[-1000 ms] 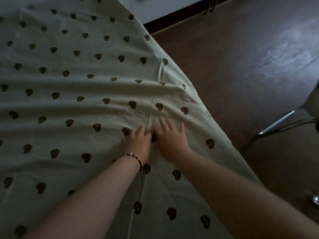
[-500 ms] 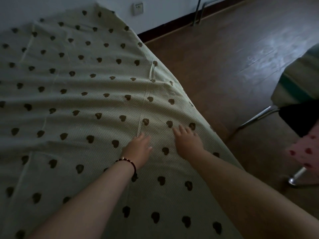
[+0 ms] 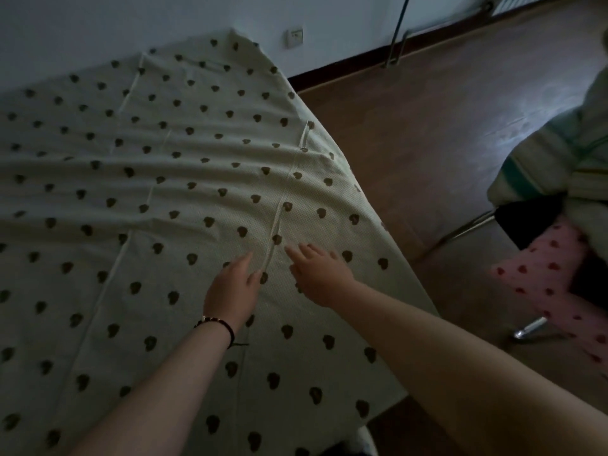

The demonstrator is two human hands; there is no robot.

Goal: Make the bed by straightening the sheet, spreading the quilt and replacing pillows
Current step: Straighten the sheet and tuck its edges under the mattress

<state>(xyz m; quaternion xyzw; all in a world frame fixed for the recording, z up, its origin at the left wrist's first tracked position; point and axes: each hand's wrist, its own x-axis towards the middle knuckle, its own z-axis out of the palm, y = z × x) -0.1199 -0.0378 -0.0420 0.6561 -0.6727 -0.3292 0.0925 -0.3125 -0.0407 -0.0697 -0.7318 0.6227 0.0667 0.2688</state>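
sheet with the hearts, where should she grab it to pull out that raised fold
Best guess: pinch the sheet at its hanging right edge, level with the raised fold, right hand coming from the floor side. The fold runs lengthwise, so a sideways pull should flatten it.

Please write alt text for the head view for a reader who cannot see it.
Two bare hands, left hand and right hand, lie flat on a heart-print sheet, either side of a raised crease. Wrinkles run across the sheet. To the right, bedding is piled on a chair.
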